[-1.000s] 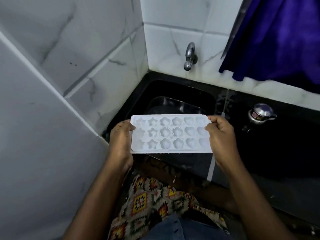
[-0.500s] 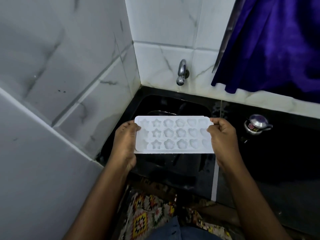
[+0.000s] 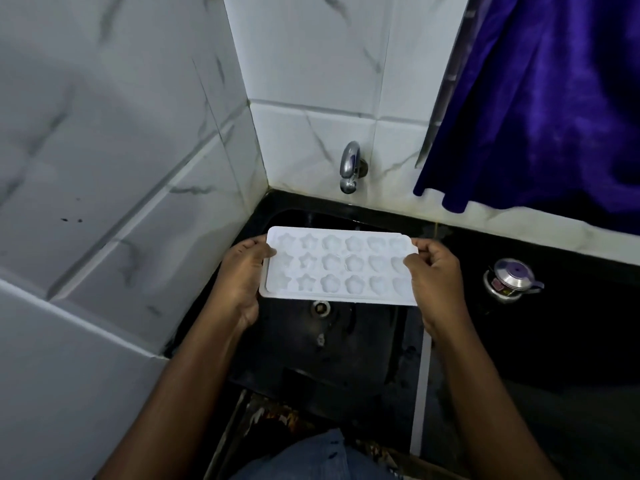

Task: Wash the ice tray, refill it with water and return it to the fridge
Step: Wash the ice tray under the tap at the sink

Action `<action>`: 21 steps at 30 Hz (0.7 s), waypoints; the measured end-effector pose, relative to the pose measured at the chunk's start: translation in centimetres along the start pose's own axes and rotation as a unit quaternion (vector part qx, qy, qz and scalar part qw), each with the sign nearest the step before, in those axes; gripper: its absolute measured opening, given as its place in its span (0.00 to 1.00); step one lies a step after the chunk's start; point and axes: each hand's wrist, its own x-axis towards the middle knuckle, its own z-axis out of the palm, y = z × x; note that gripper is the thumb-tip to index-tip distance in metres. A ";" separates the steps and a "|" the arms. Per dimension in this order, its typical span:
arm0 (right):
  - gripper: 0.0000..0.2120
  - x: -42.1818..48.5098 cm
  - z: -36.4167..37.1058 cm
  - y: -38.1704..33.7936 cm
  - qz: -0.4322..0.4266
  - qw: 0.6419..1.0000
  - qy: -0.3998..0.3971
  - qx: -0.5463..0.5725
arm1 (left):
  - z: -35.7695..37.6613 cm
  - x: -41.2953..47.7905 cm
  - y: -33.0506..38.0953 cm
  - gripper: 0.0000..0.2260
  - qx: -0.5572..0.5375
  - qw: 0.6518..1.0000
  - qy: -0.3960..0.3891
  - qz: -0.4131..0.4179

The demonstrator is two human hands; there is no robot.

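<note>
Both hands, left (image 3: 242, 271) and right (image 3: 434, 271), pinch the white plastic ice tray (image 3: 337, 266) by its ends above the black sink (image 3: 346, 348), best kept level and brought beneath the chrome tap (image 3: 350, 168).

White ice tray (image 3: 341, 268), black sink (image 3: 363, 341), grey-veined white tiles (image 3: 311, 64), deep blue curtain (image 3: 554, 98).

ice tray (image 3: 337, 268) (white) | gripped by left hand (image 3: 242, 271), right hand (image 3: 434, 271) | above sink (image 3: 346, 355)
</note>
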 end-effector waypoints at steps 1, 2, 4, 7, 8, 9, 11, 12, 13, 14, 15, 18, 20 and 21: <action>0.13 0.5 0.1 0.1 0.005 1.000 0.006 0.002 | 0.1 0.6 0.2 0.13 0.009 1.000 -0.012 0.002; 0.13 1.0 0.3 0.1 0.008 1.000 0.011 0.003 | 0.1 1.3 0.4 0.14 0.022 0.999 -0.030 0.004; 0.13 2.0 0.6 0.1 0.009 1.000 0.026 -0.002 | 0.3 2.6 0.8 0.16 0.051 0.996 -0.078 0.004; 0.12 2.8 1.2 -0.2 0.004 0.998 0.055 -0.028 | 0.3 4.9 1.3 0.19 0.081 0.986 -0.145 -0.007; 0.12 2.9 1.4 -0.3 0.000 0.998 0.056 -0.040 | 0.3 5.6 1.3 0.19 0.086 0.984 -0.154 -0.006; 0.12 3.1 1.6 -0.5 -0.005 0.997 0.056 -0.051 | 0.3 6.4 1.3 0.20 0.089 0.983 -0.159 -0.005; 0.12 3.4 2.1 -0.3 -0.013 0.996 0.045 -0.079 | 0.4 8.1 1.1 0.19 0.089 0.984 -0.157 0.000; 0.12 3.7 2.3 -0.1 -0.016 0.995 0.036 -0.095 | 0.6 9.0 1.0 0.19 0.090 0.984 -0.156 0.003; 0.12 3.9 2.5 0.1 -0.016 0.993 0.027 -0.111 | 0.8 9.7 0.9 0.18 0.090 0.984 -0.153 0.003; 0.12 4.2 2.6 0.3 -0.017 0.992 0.022 -0.124 | 1.0 10.5 0.8 0.18 0.091 0.984 -0.152 0.003; 0.12 4.5 2.8 0.5 -0.020 0.991 0.022 -0.134 | 1.0 11.2 0.7 0.18 0.092 0.984 -0.152 0.004; 0.12 5.1 3.1 0.8 -0.022 0.987 0.030 -0.157 | 1.3 12.9 0.7 0.21 0.113 0.979 -0.166 0.021; 0.13 5.3 3.5 0.9 -0.018 0.986 0.042 -0.161 | 1.4 13.8 0.8 0.21 0.133 0.975 -0.178 0.030; 0.13 5.3 3.7 0.9 -0.016 0.985 0.046 -0.163 | 1.5 14.2 0.8 0.21 0.144 0.972 -0.181 0.034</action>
